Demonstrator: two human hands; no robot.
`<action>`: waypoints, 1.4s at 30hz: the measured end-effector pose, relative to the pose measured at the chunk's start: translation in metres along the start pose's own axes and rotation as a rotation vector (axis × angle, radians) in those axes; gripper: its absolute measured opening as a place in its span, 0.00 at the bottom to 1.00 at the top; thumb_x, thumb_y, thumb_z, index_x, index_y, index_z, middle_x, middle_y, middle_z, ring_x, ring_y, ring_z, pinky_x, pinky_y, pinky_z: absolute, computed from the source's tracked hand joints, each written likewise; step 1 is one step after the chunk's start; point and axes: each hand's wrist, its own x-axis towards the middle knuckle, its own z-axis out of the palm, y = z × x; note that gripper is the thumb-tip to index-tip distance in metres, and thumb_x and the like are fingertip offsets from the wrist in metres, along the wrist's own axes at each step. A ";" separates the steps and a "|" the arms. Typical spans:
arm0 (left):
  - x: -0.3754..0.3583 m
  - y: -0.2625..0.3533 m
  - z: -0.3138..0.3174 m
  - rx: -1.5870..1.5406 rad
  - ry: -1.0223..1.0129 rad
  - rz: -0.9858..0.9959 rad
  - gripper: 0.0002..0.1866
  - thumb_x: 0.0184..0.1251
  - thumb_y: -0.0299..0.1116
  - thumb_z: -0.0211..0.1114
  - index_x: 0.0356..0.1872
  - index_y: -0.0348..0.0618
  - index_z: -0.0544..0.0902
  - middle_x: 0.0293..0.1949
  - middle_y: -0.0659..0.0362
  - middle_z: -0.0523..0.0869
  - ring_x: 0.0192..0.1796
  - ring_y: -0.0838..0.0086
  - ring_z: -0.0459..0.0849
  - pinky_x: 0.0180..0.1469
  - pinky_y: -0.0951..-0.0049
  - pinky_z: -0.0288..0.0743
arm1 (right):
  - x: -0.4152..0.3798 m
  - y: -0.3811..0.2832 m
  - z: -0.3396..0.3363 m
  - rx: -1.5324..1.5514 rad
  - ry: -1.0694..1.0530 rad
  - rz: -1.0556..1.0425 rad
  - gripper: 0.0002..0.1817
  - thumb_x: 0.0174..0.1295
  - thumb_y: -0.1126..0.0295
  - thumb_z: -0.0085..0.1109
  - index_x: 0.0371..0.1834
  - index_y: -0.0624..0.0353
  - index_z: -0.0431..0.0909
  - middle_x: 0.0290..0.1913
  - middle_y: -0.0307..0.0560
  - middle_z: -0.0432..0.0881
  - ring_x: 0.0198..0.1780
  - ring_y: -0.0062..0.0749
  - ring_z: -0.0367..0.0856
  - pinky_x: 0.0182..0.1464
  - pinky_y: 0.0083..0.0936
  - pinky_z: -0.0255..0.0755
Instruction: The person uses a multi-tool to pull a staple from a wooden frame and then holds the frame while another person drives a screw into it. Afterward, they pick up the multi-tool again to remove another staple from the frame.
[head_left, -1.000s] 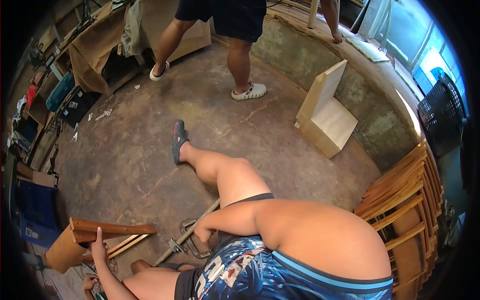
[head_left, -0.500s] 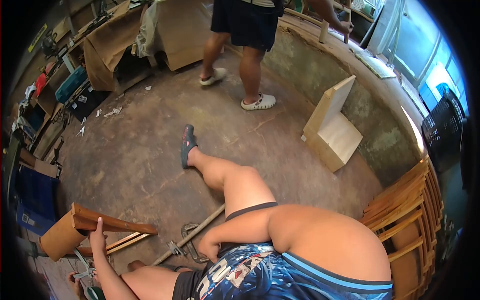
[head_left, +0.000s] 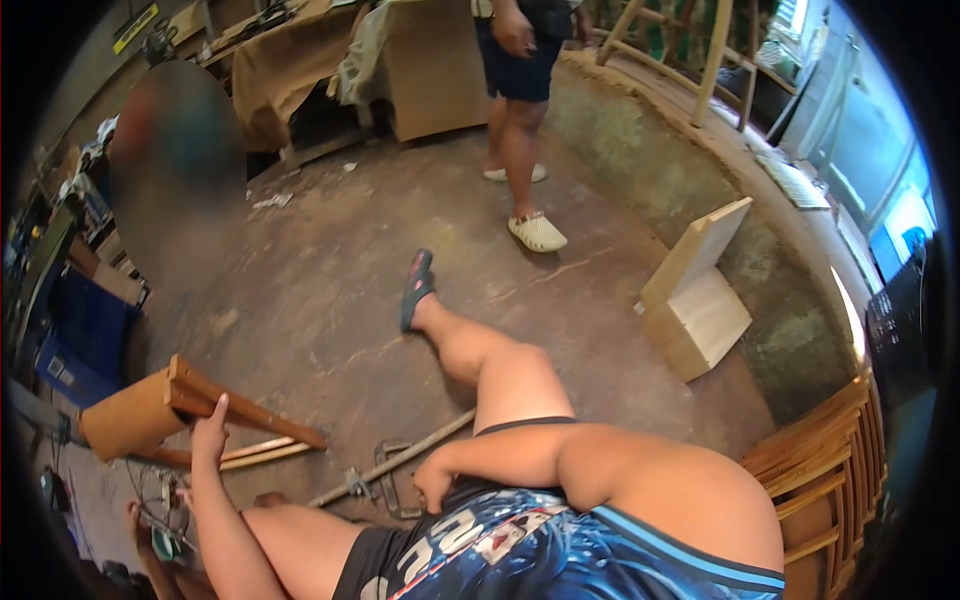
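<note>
Print on my shorts (head_left: 500,545): large pale characters run across the blue patterned cloth at my lap, partly folded and cut off by the hem; they look like "2" and "S", but I cannot read them with certainty. Yellow sign (head_left: 133,27), upper left on the wall: dark lettering, too small to make out. Label on the blue crate (head_left: 62,370), far left: illegible.

Bar clamp (head_left: 385,468) on floor (head_left: 330,290) between stool (head_left: 180,410), right hand (head_left: 432,487).
</note>
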 end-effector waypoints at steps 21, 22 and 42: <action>-0.013 -0.009 -0.001 -0.015 -0.047 0.204 0.43 0.69 0.62 0.63 0.70 0.32 0.71 0.65 0.42 0.79 0.68 0.55 0.77 0.70 0.64 0.69 | -0.009 -0.036 -0.009 0.262 -0.157 -0.018 0.15 0.63 0.57 0.72 0.43 0.57 0.87 0.30 0.29 0.80 0.30 0.15 0.72 0.31 0.18 0.66; -0.012 -0.009 -0.001 0.001 -0.042 0.201 0.43 0.69 0.62 0.63 0.70 0.32 0.72 0.65 0.42 0.80 0.68 0.55 0.77 0.69 0.64 0.70 | -0.010 -0.037 -0.010 0.294 -0.146 -0.009 0.15 0.63 0.57 0.73 0.40 0.58 0.87 0.29 0.29 0.79 0.29 0.15 0.71 0.30 0.19 0.65; -0.018 -0.006 -0.005 0.060 -0.026 0.229 0.43 0.70 0.64 0.59 0.69 0.33 0.73 0.65 0.42 0.80 0.68 0.54 0.78 0.69 0.62 0.70 | 0.018 0.038 -0.011 -0.241 0.340 0.202 0.19 0.59 0.51 0.68 0.43 0.53 0.90 0.41 0.53 0.89 0.45 0.44 0.87 0.49 0.36 0.78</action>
